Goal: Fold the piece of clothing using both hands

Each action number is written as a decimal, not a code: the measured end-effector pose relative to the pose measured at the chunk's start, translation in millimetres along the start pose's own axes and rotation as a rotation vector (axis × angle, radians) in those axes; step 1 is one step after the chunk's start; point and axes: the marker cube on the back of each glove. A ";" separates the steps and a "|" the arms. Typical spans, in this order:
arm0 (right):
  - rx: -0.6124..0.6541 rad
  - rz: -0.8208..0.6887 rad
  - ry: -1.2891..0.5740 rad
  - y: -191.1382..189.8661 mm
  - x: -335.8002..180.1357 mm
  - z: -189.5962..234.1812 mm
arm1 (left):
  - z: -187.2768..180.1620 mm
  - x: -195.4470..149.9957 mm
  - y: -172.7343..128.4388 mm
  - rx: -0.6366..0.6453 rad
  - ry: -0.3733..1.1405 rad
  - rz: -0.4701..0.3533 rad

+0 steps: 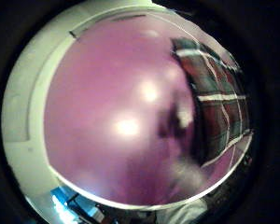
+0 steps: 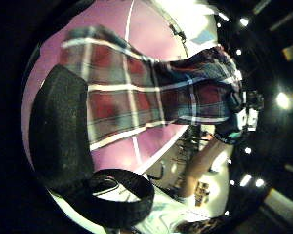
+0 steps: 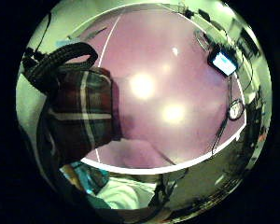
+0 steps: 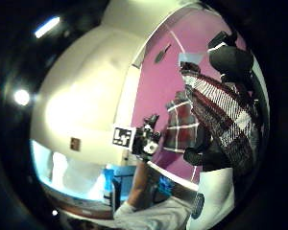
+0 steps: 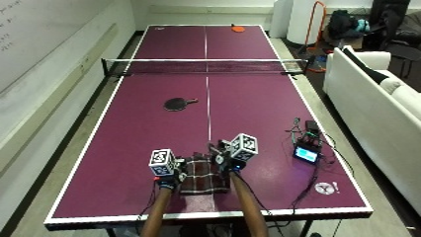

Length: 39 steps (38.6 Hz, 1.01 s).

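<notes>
The plaid shirt [image 5: 204, 175] was already a small bundle near the table's [image 5: 131, 128] near edge, between both hands and partly lifted, so I judged the fold well along with a last turn and flattening still left. Left hand [image 5: 168, 178] was at its left edge, thumb [image 2: 58, 131] against the cloth, apparently pinching it; right hand [image 5: 227, 162] gripped the upper right corner, fingers [image 4: 230, 57] curled over raised fabric. Paddle [image 5: 178, 103] and a small screen device [image 5: 307, 153] sat well apart.
</notes>
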 end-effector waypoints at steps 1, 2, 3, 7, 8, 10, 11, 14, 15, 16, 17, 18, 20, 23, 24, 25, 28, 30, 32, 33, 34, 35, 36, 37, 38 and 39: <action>-0.002 -0.014 0.020 -5.2 -5.1 11.5 | 0.5 -8.8 -0.4 0.009 -0.030 -0.016; -0.006 -0.029 0.041 -10.0 -10.7 23.5 | 4.8 -17.8 -2.4 0.010 -0.047 -0.025; -0.015 -0.045 0.065 -13.2 -18.0 36.4 | 10.6 -26.0 -5.0 0.008 -0.052 -0.028; -0.160 -0.106 0.213 19.1 -85.8 79.8 | 20.0 -55.1 1.5 0.005 -0.010 -0.036; -0.214 -0.110 0.251 39.2 -108.1 80.1 | 19.2 -62.6 6.9 0.006 0.003 -0.044; -0.301 -0.113 0.303 75.0 -141.5 76.1 | 14.6 -73.5 18.4 0.009 0.011 -0.063; -0.326 -0.121 0.315 86.2 -151.1 76.8 | 12.0 -77.7 23.3 0.011 0.007 -0.073; -0.367 -0.159 0.306 99.7 -160.4 85.4 | 6.1 -87.3 32.0 0.015 -0.012 -0.096; -0.390 -0.169 0.293 102.5 -159.7 86.4 | 4.7 -89.2 33.0 0.015 -0.014 -0.101; -0.418 -0.179 0.275 105.5 -157.9 85.8 | 3.6 -90.7 33.2 0.014 -0.015 -0.105; -0.447 -0.193 0.249 108.2 -155.4 83.9 | 3.1 -91.8 32.6 0.013 -0.014 -0.107; -0.469 -0.216 0.213 109.9 -152.3 80.9 | 2.8 -92.2 31.5 0.012 -0.013 -0.107; -0.479 -0.289 0.113 109.7 -144.9 72.9 | 1.8 -88.9 29.4 0.007 -0.010 -0.101; -0.459 -0.363 -0.018 108.7 -128.2 52.7 | 0.8 -74.7 27.3 -0.016 -0.004 -0.073; -0.465 -0.358 -0.046 110.6 -121.7 44.2 | 1.2 -68.8 26.7 -0.030 -0.005 -0.062; -0.475 -0.350 -0.072 112.8 -114.9 36.6 | 1.9 -62.4 26.4 -0.047 -0.007 -0.050; -0.497 -0.307 -0.067 113.1 -87.7 22.9 | 5.8 -43.5 26.7 -0.106 -0.040 -0.025; -0.490 -0.244 0.027 116.4 -73.1 4.8 | 9.9 -32.7 25.9 -0.125 -0.085 -0.010; -0.436 -0.215 0.146 118.7 -63.9 -16.9 | 14.1 -23.4 23.8 -0.122 -0.132 0.009; -0.397 -0.208 0.211 114.7 -56.0 -22.5 | 15.1 -18.5 23.3 -0.116 -0.152 0.017; -0.357 -0.197 0.283 107.1 -44.6 -24.5 | 14.8 -12.7 23.4 -0.109 -0.170 0.026; -0.316 -0.181 0.360 98.1 -31.7 -25.4 | 13.5 -5.8 24.3 -0.102 -0.185 0.035; -0.276 -0.160 0.435 90.2 -19.7 -27.6 | 11.8 1.3 25.5 -0.096 -0.197 0.046; -0.237 -0.137 0.499 84.8 -10.8 -32.0 | 10.2 8.1 26.9 -0.093 -0.203 0.057; -0.202 -0.116 0.547 82.1 -5.1 -37.8 | 9.0 14.0 28.0 -0.092 -0.203 0.069; -0.171 -0.100 0.578 81.2 -1.9 -43.5 | 8.4 18.9 29.0 -0.093 -0.198 0.081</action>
